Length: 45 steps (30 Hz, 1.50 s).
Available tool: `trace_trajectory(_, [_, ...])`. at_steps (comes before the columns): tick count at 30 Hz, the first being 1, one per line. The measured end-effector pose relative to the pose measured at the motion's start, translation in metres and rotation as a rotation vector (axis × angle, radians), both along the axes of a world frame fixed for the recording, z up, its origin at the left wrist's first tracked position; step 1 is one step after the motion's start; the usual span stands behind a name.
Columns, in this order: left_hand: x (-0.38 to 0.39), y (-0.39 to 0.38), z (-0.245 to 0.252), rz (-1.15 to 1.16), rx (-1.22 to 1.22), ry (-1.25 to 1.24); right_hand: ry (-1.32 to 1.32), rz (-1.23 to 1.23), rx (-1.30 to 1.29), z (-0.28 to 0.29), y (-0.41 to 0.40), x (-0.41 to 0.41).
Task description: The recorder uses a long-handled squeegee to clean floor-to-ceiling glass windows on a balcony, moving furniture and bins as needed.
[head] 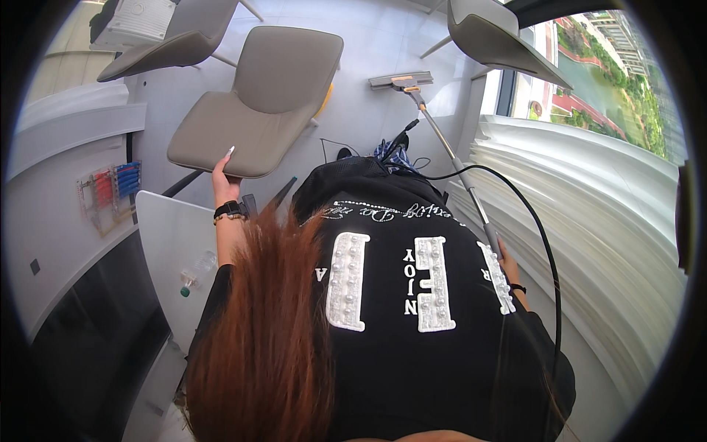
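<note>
My left hand (226,181) grips the front edge of a taupe chair (243,130), its thumb on top of the seat and the other fingers underneath. A dark watch and a beaded bracelet circle that wrist. On the right, my right hand (507,258) is around the grey handle of a mop (467,179), partly hidden by my black shirt. The mop's flat head (401,80) rests on the pale floor beyond my feet, to the right of the chair. A black cable (533,212) loops past the mop pole.
A white table (165,232) with a green-capped clear bottle (197,273) stands at left. Another chair holding a white box (134,25) is at upper left; one more chair (486,38) is at upper right. White curtains (563,221) hang along the window at right.
</note>
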<state>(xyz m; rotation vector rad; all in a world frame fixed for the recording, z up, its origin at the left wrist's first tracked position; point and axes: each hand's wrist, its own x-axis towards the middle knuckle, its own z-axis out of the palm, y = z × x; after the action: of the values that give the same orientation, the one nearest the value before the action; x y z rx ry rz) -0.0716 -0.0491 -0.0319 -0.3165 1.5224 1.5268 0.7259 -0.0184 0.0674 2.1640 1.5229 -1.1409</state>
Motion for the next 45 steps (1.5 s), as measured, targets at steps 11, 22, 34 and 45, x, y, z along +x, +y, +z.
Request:
trace_trajectory(11, [0.017, 0.143, 0.005, -0.083, 0.087, 0.057, -0.124, -0.004, -0.092, 0.014, 0.015, -0.008])
trace_trajectory(22, [0.024, 0.226, 0.003, -0.112, 0.217, 0.018, -0.244, 0.010, -0.250, 0.060, 0.008, -0.038])
trace_trajectory(34, [0.066, 0.320, 0.011, -0.110, 0.257, -0.025, -0.331, 0.181, -0.104, 0.065, -0.005, 0.037])
trace_trajectory(45, [0.094, 0.287, 0.044, -0.475, 0.309, -0.025, -0.534, 0.245, -0.225, 0.063, 0.015, 0.074])
